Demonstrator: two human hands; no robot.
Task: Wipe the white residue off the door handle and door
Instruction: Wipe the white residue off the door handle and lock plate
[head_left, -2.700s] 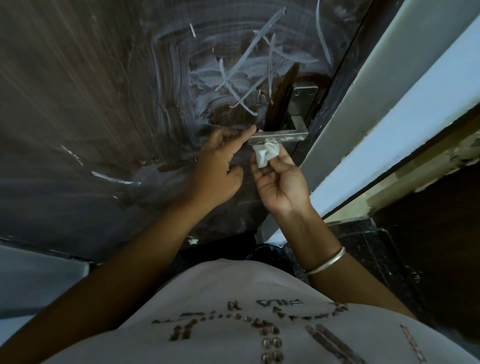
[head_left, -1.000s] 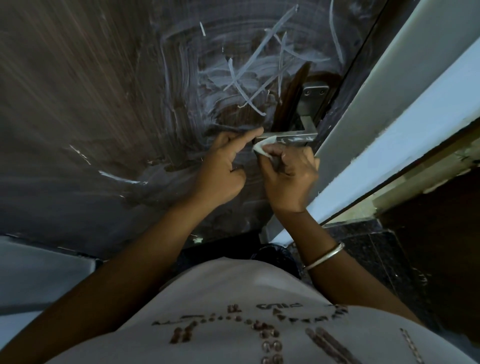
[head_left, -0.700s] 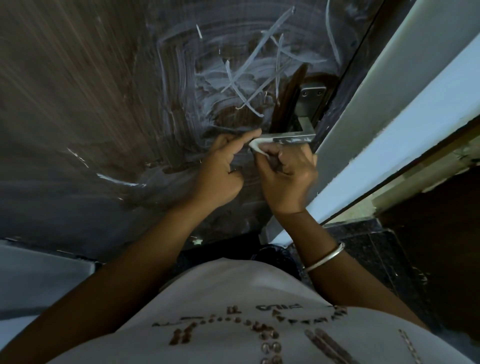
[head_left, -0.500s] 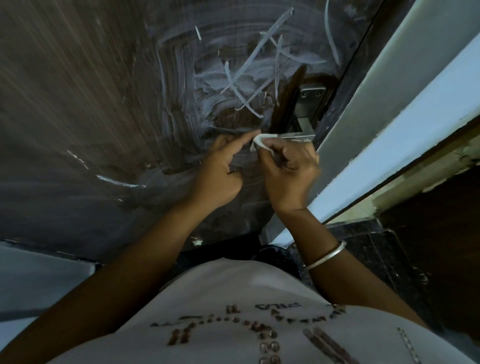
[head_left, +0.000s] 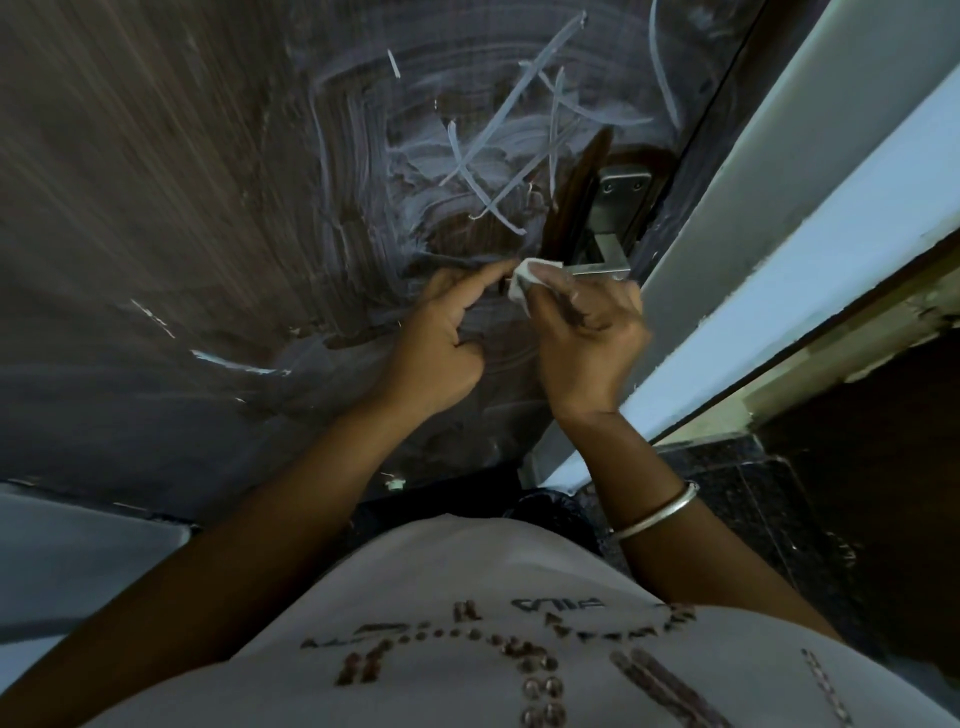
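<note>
A dark wooden door (head_left: 218, 197) carries white residue (head_left: 467, 140) in smeared swirls and sharp strokes left of the lock plate. The metal lever door handle (head_left: 597, 268) sticks out leftward from its steel plate (head_left: 621, 200). My right hand (head_left: 587, 332) is shut on a small white wad of tissue (head_left: 522, 280), pressed against the free end of the lever. My left hand (head_left: 441, 338) sits just left of it, index finger stretched out to the handle tip, the other fingers curled with nothing in them.
A pale blue-white door frame (head_left: 779, 223) runs diagonally at the right, close behind my right hand. Dark speckled floor tiles (head_left: 753, 499) lie below it. A metal bangle (head_left: 657, 512) circles my right wrist. More white streaks (head_left: 228, 361) mark the door's lower left.
My right hand turned over, brought the tissue up from under the lever onto it, and slid it left to the free end. My left hand barely moved.
</note>
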